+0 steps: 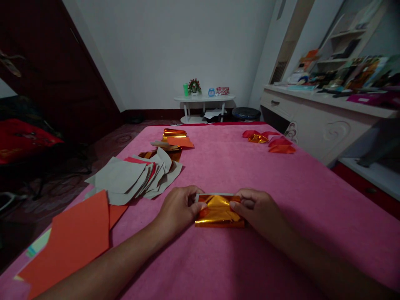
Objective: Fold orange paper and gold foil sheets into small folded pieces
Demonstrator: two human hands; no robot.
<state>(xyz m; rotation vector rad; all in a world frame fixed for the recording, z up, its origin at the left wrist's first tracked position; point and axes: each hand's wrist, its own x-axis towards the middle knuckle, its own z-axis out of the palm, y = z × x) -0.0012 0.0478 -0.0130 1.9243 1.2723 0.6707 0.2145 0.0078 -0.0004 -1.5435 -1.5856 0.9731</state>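
Between my two hands is a folded sheet of shiny gold foil paper [220,216], with a thin pale edge showing along its top. My left hand [183,206] pinches its upper left corner, thumb on the front and fingers behind. At the upper right corner my right hand [258,206] pinches it the same way. The foil's lower edge lies at or just above the pink cloth; I cannot tell whether it touches.
Grey paper sheets [117,177] are piled on the left of the pink-covered table [218,166], with orange sheets [79,233] nearer. Gold foil [174,133] lies beyond. Small folded red, gold and orange pieces [281,146] sit far right. A white dresser [318,112] stands along the right.
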